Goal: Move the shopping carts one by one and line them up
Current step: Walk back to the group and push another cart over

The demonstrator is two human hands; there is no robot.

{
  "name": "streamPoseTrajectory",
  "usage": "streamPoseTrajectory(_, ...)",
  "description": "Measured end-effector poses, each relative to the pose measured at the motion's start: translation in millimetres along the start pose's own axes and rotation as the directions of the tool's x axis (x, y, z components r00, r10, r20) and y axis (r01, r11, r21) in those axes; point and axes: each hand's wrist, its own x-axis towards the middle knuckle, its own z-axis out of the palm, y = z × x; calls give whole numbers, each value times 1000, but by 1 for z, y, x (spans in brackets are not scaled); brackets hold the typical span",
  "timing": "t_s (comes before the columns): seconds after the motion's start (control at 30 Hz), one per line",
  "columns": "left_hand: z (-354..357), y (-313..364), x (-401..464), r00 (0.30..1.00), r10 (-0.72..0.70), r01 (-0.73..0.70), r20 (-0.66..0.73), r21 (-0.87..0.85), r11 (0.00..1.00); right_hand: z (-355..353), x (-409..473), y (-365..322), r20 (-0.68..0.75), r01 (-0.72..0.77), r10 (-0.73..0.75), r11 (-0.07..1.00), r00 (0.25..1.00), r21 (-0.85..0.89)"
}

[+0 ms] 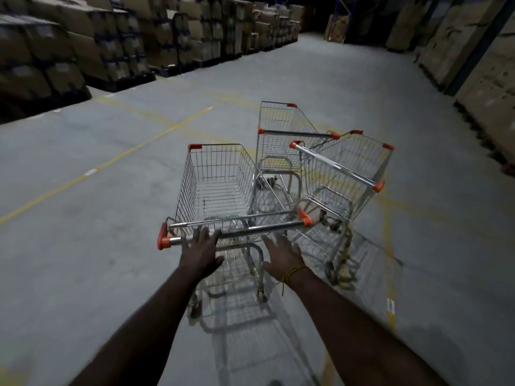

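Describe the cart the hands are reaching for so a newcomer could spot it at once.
On the grey floor between the box stacks, three carts cluster. The near cart is leftmost, closest to the camera, its handle across the front. Only this one has the left hand touching its handle and the right hand just short of it.

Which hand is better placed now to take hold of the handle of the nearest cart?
The left hand: its straight fingers already reach the handle bar of the nearest cart. The right hand is open just below the bar, apparently apart from it.
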Motion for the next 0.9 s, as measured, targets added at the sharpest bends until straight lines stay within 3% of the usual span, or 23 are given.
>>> streamPoseTrajectory(0.27, 12, 14, 29, 979, -204, 204, -25, -17, 979, -5, 83, 39, 49, 108, -107, 994, 993, -17)
streamPoseTrajectory(0.5, 20, 19, 8, 981, -168, 169, -99, 2, 986, 25, 80, 33, -133, 49, -53, 998, 990, -33)
streamPoseTrajectory(0.9, 45, -3, -82, 994, 10, -9, -105, 12, 1000, 54, -23, -3, -217, -40, 45, 999, 975, 27)
